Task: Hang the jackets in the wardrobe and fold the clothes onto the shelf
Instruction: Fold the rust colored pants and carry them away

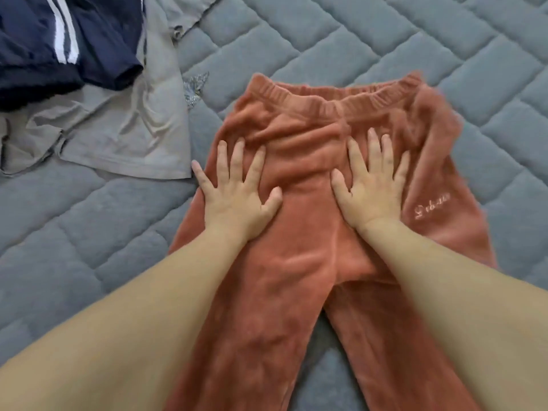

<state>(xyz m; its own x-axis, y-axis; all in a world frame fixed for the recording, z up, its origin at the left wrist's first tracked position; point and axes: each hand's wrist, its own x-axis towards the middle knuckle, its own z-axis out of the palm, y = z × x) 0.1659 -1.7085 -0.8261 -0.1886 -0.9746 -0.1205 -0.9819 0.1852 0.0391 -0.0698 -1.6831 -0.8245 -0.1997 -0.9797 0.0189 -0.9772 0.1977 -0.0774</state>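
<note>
Both your hands lie flat, fingers spread, on the rust velour trousers [311, 262]: left hand [237, 188], right hand [373, 185]. Waistband far, legs running toward you, spread on the quilted mattress [385, 40]; fold them along that axis.

A grey quilted bedcover [370, 48] fills the whole view, stitched into raised rectangular pads set in a slanting brick pattern. It spreads beyond the hands, to both sides of them, and between the forearms nearer the camera. The light is soft and even, with faint shading along the seams. No wall, floor or window shows.
</note>
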